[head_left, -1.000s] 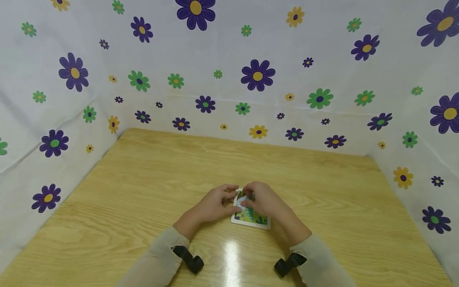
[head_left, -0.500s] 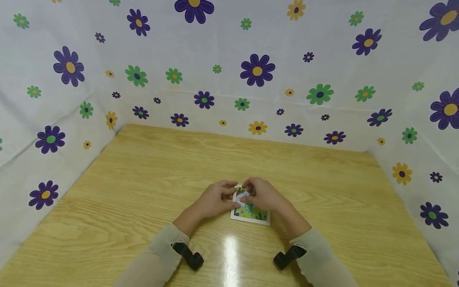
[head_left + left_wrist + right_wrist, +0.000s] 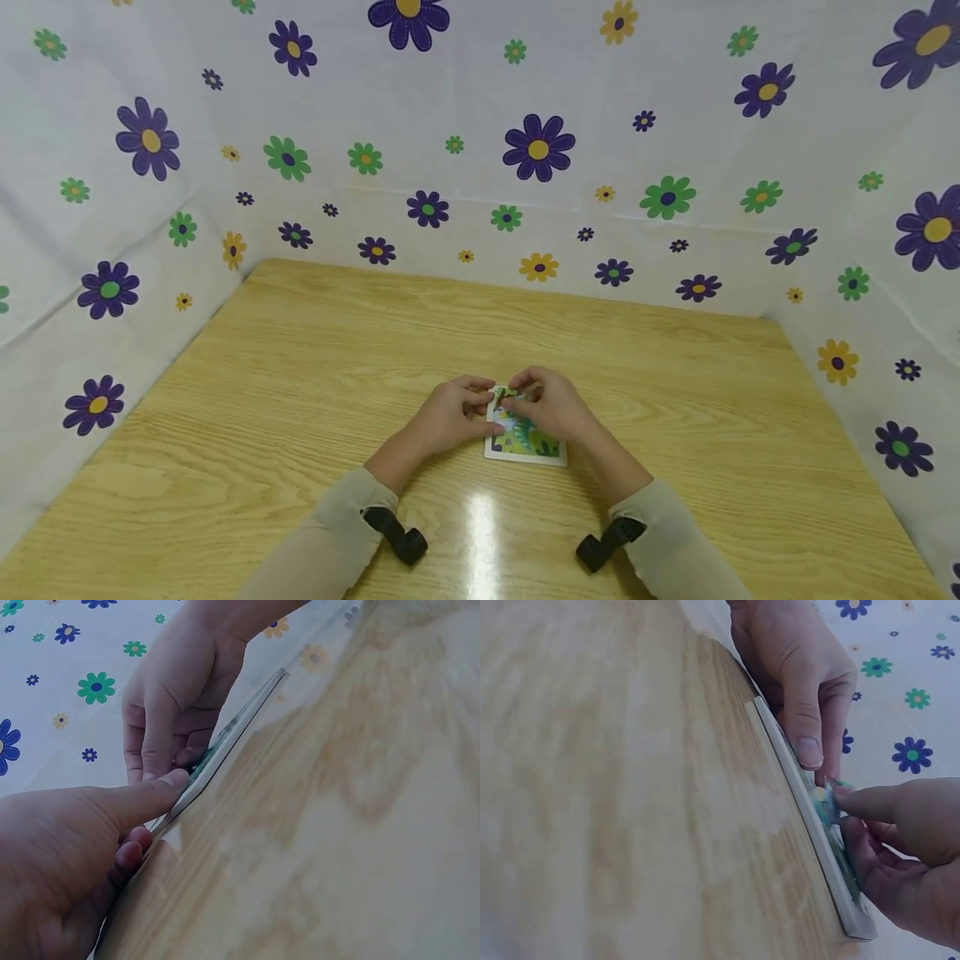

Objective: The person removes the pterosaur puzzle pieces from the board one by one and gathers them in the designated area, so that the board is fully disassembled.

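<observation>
A small puzzle board (image 3: 525, 458) with a pale raised frame and a green, blue and white picture lies flat on the table. My left hand (image 3: 450, 417) holds its left edge, thumb on top and fingertips at the side, as the left wrist view shows. Over the picture's upper part, my right hand (image 3: 555, 404) pinches a small puzzle piece (image 3: 826, 806) between thumb and fingers. In the right wrist view this piece stands tilted above the picture. The right hand covers the board's upper right part, and whether the piece touches the board cannot be told.
A wooden table (image 3: 360, 333) with light grain spreads around the board. White cloth (image 3: 465, 100) printed with flowers hangs behind it and at both sides. Black wrist cameras (image 3: 405, 542) sit at both cuffs.
My right hand has shifted a little toward the board's far edge, uncovering more of the picture's middle. The left hand stays at the left edge. The head view has tilted slightly.
</observation>
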Available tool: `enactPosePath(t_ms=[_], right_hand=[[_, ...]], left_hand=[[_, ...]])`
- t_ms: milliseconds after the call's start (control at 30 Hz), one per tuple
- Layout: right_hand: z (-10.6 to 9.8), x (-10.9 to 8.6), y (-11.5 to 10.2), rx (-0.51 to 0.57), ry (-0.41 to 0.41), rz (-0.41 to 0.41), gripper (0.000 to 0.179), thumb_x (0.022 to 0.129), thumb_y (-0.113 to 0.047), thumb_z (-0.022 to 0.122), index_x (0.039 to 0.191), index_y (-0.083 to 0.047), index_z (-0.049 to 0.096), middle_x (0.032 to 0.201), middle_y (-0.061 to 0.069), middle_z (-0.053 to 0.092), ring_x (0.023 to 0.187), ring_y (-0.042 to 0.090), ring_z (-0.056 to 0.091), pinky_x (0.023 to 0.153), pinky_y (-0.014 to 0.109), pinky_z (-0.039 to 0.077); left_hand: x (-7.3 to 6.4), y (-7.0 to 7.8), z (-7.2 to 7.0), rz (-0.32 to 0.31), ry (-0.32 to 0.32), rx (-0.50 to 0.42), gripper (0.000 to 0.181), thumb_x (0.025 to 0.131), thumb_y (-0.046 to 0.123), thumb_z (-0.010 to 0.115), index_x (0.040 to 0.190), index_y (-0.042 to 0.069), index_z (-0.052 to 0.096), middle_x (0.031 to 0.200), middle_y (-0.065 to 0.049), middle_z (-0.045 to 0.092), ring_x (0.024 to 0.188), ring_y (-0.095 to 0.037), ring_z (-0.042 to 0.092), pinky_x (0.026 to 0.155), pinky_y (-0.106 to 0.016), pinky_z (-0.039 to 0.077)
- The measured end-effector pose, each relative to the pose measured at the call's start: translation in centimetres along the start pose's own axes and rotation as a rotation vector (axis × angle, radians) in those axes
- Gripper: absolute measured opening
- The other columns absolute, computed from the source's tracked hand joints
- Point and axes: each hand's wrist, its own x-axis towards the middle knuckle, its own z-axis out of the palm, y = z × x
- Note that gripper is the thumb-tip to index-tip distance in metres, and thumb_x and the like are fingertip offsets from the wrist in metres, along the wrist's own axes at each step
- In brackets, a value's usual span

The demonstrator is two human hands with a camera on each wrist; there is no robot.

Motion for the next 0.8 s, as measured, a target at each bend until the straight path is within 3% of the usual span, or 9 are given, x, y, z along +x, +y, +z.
enactPosePath(t_ms=[167,300,500,800], right_hand=[[0.2,-0.1,0.7,0.155,0.048,0.006,0.013,0.095,-0.016,0.071,0.103,-0.006,0.069,0.097,0.007,0.07,0.084,0.015,0.066,0.072,0.027,0.054],[-0.2,-0.5,0.8,0.211,0.013,-0.003,0.02,0.097,-0.012,0.066,0.115,-0.004,0.069,0.096,0.011,0.066,0.084,0.016,0.067,0.074,0.027,0.056],[-1.1,-1.3,0.8,0.305,-0.028,0.075,0.027,0.1,-0.008,0.06,0.126,-0.004,0.067,0.112,0.017,0.066,0.087,0.015,0.069,0.08,0.028,0.059],[-2.1,-2.1,2.4,0.397,0.076,0.143,0.028,0.097,-0.006,0.064,0.123,0.006,0.061,0.112,0.018,0.061,0.085,0.012,0.068,0.078,0.024,0.058]], left_hand=[[0.1,0.0,0.2,0.001,0.015,-0.002,0.054,0.083,0.025,0.084,0.126,-0.004,0.067,0.141,-0.008,0.057,0.097,-0.013,0.063,0.071,-0.019,0.05],[0.1,0.0,0.2,0.006,0.03,0.003,0.053,0.082,0.025,0.085,0.124,-0.004,0.068,0.139,-0.009,0.059,0.094,-0.013,0.063,0.069,-0.019,0.05],[0.2,-0.1,0.2,-0.012,0.037,-0.028,0.051,0.081,0.022,0.085,0.123,-0.003,0.069,0.138,-0.007,0.059,0.094,-0.011,0.062,0.069,-0.019,0.05],[0.0,0.2,0.2,-0.028,0.038,-0.077,0.051,0.081,0.021,0.086,0.122,-0.004,0.07,0.138,-0.007,0.059,0.095,-0.013,0.062,0.071,-0.019,0.049]])
